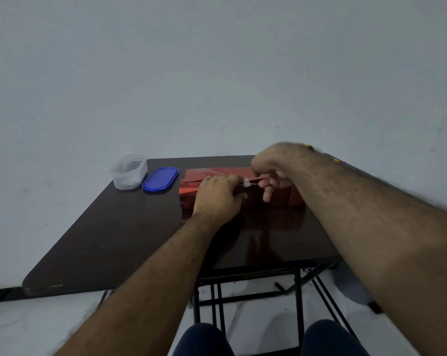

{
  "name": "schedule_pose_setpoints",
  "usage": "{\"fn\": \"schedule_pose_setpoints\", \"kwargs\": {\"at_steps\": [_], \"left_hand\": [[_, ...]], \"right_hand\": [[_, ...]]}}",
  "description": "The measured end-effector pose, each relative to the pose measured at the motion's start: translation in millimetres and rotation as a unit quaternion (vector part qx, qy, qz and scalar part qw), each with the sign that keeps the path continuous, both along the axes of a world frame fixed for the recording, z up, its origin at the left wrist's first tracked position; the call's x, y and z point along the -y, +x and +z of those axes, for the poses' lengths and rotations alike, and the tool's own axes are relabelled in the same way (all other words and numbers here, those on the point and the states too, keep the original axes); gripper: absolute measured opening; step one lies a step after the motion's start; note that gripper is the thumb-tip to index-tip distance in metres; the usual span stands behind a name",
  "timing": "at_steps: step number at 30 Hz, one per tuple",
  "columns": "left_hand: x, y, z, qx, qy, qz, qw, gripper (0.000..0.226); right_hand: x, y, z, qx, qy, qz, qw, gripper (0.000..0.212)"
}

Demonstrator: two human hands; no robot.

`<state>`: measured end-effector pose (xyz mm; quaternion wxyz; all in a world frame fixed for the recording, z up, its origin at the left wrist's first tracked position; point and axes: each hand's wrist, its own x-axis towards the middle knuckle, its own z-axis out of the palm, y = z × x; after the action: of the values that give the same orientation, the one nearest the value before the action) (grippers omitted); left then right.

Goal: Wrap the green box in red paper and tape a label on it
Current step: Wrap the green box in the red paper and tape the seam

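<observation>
- I can read no brand, label or writing on anything here; the picture is dim and soft.
- The box wrapped in red paper (232, 187) lies on the dark table (109, 235), towards its far edge and nearer the far right corner than the left.
- My left hand (218, 195) lies on top of the parcel near its middle, fingers curled down over the paper's overlapping edge, holding it in place.
- My right hand (271, 173) comes in from the right, just above the parcel's top, fingertips bent together and pinching a small strip of clear tape (248, 183).
- The tape sits between my two hands, right at the paper's seam; its left end meets my left fingertips.
- A clear plastic container (128, 172) stands near the table's far left corner, with its blue lid (160, 179) lying flat just beside it, between the container and the parcel.
- The parcel's red colour reflects in the glossy tabletop in front of it.
</observation>
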<state>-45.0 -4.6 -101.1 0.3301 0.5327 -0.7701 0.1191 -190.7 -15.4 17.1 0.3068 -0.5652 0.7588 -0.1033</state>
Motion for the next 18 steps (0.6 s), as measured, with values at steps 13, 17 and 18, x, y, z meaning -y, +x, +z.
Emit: {"fn": "schedule_pose_setpoints", "kwargs": {"at_steps": [13,17,18], "left_hand": [[-3,1,0,-0.005,0.002,0.0,1.0,0.051],[-2,0,1,-0.015,0.005,0.008,1.0,0.047],[-1,0,0,-0.015,0.008,0.009,1.0,0.046]], "right_hand": [[12,-41,-30,-0.16,-0.247,0.338,0.894,0.06],[21,-58,-37,-0.202,-0.26,0.355,0.875,0.054],[21,-61,-38,-0.206,-0.266,0.36,0.87,0.051]]}}
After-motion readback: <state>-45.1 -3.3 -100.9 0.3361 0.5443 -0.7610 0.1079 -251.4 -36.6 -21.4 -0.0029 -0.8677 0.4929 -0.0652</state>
